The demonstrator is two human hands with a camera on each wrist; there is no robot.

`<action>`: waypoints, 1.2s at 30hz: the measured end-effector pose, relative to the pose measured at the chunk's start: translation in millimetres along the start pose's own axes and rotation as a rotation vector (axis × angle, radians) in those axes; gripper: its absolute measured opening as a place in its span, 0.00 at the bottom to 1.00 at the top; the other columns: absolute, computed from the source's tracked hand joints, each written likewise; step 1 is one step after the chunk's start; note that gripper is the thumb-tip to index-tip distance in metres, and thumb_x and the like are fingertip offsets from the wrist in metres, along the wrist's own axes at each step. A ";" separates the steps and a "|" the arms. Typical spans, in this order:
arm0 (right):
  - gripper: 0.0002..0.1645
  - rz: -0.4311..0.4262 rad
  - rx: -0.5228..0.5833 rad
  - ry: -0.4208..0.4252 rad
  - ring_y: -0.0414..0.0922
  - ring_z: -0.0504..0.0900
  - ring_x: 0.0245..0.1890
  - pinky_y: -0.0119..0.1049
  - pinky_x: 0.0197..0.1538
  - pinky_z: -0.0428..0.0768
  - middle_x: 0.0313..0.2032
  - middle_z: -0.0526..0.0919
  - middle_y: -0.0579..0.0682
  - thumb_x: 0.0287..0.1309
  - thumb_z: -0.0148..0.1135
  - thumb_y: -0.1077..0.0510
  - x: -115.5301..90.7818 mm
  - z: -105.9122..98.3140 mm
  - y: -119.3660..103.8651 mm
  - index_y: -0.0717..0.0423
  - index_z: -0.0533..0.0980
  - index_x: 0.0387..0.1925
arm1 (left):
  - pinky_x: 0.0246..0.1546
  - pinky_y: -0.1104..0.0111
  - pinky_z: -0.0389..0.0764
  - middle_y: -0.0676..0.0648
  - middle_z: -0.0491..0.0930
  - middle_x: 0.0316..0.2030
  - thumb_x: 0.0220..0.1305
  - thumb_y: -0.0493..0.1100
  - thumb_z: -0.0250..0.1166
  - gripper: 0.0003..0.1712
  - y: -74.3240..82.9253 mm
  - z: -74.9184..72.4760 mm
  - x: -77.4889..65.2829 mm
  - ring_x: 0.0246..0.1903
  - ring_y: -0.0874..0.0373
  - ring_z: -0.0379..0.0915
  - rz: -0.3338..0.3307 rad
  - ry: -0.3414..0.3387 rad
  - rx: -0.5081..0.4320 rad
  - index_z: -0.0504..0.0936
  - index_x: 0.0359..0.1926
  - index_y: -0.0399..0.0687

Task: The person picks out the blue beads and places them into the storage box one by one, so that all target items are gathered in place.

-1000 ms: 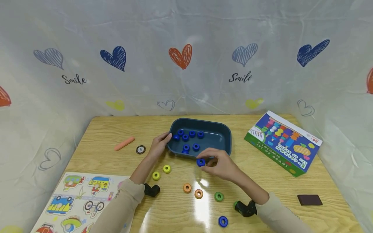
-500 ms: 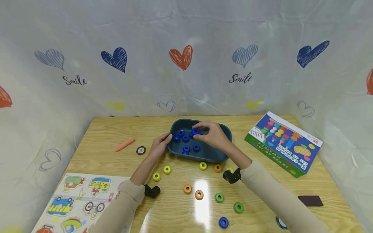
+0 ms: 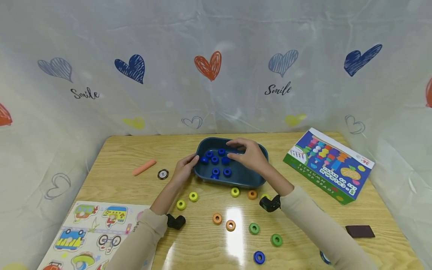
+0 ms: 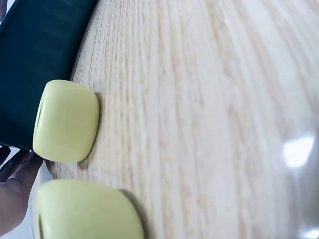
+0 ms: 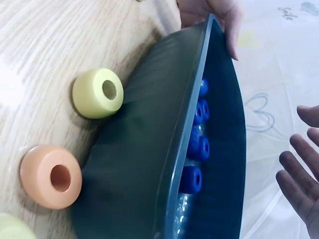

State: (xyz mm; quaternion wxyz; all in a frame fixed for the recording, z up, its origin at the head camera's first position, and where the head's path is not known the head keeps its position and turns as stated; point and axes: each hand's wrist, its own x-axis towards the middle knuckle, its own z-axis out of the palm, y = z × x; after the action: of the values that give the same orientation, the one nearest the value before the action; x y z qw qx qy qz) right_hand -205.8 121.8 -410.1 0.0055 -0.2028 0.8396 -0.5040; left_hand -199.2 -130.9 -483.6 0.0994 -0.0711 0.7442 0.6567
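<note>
My left hand (image 3: 183,167) grips the left end of a dark teal plastic tray (image 3: 245,176), thumb over its rim. Several blue beads (image 3: 227,172) with holes sit inside, mostly in the left half. Over the tray's right half is my right hand (image 3: 252,155), thumb and fingers apart, just right of a blue bead (image 3: 225,161). The right wrist view shows that hand's fingers (image 5: 299,174) spread with nothing between them. From the left wrist, a yellow bead (image 4: 67,122) appears beside the tray wall, close to the left fingers.
Yellow beads (image 3: 193,197), orange beads (image 3: 230,225), green beads (image 3: 276,240) and a blue bead (image 3: 259,257) lie in front of the tray. A picture puzzle board (image 3: 91,228) is at left, a bead-set box (image 3: 329,165) at right. A poker chip (image 3: 163,174) and orange stick (image 3: 144,167) lie left.
My right hand carried a blue bead from the tray's front edge into the tray and let it go among the others. The left hand stayed on the tray's end.
</note>
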 end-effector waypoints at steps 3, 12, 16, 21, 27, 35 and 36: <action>0.19 -0.027 0.003 0.007 0.51 0.76 0.47 0.46 0.49 0.75 0.46 0.79 0.51 0.50 0.69 0.62 -5.5 -2.6 2.0 0.56 0.79 0.47 | 0.60 0.61 0.61 0.44 0.64 0.63 0.67 0.52 0.55 0.29 11.9 1.6 -8.6 0.63 0.53 0.56 -0.004 -0.009 0.006 0.66 0.64 0.42; 0.19 -0.091 0.028 -0.017 0.49 0.78 0.44 0.42 0.44 0.78 0.44 0.81 0.50 0.51 0.68 0.60 -33.3 -10.6 -1.2 0.56 0.78 0.48 | 0.60 0.59 0.61 0.42 0.62 0.64 0.69 0.49 0.53 0.28 16.8 0.6 -9.5 0.63 0.51 0.55 -0.027 -0.009 0.003 0.65 0.64 0.39; 0.20 -0.064 0.071 -0.055 0.53 0.78 0.44 0.44 0.43 0.78 0.45 0.80 0.54 0.53 0.66 0.64 -56.4 -18.3 -19.8 0.63 0.77 0.49 | 0.61 0.59 0.60 0.44 0.62 0.64 0.67 0.52 0.55 0.30 5.0 -1.1 -0.8 0.63 0.52 0.55 -0.024 -0.011 -0.005 0.66 0.64 0.42; 0.19 -0.008 0.104 -0.066 0.56 0.78 0.42 0.39 0.41 0.79 0.44 0.80 0.57 0.53 0.65 0.66 -86.7 -25.1 -26.3 0.64 0.76 0.48 | 0.59 0.59 0.63 0.45 0.64 0.63 0.66 0.54 0.56 0.30 1.2 -0.4 1.0 0.62 0.53 0.57 -0.009 0.000 0.017 0.67 0.64 0.44; 0.18 0.022 0.181 -0.070 0.53 0.78 0.42 0.39 0.41 0.79 0.43 0.81 0.54 0.53 0.67 0.60 -126.9 -14.4 11.3 0.57 0.78 0.47 | 0.59 0.60 0.63 0.46 0.65 0.62 0.65 0.57 0.56 0.32 -0.1 0.8 1.2 0.62 0.53 0.58 0.001 0.009 0.027 0.68 0.64 0.45; 0.20 0.030 0.247 -0.137 0.50 0.79 0.39 0.39 0.36 0.80 0.44 0.80 0.55 0.51 0.68 0.61 -193.1 9.0 25.2 0.60 0.78 0.47 | 0.60 0.61 0.62 0.45 0.66 0.62 0.66 0.54 0.56 0.30 1.1 2.2 0.6 0.62 0.53 0.57 0.009 0.016 0.023 0.68 0.63 0.43; 0.20 0.016 0.243 -0.138 0.50 0.80 0.38 0.38 0.35 0.80 0.44 0.80 0.55 0.50 0.68 0.61 -201.4 12.5 26.5 0.60 0.78 0.47 | 0.60 0.61 0.62 0.45 0.66 0.62 0.66 0.54 0.56 0.30 1.4 2.3 0.9 0.62 0.53 0.58 0.010 0.015 0.022 0.68 0.63 0.43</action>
State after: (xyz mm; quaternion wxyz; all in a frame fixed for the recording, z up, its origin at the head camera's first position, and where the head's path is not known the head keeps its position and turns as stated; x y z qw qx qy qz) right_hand -27.2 191.8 -478.1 0.0915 -0.2281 0.7716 -0.5867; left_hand -200.3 -128.4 -482.7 0.0912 -0.0712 0.7525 0.6483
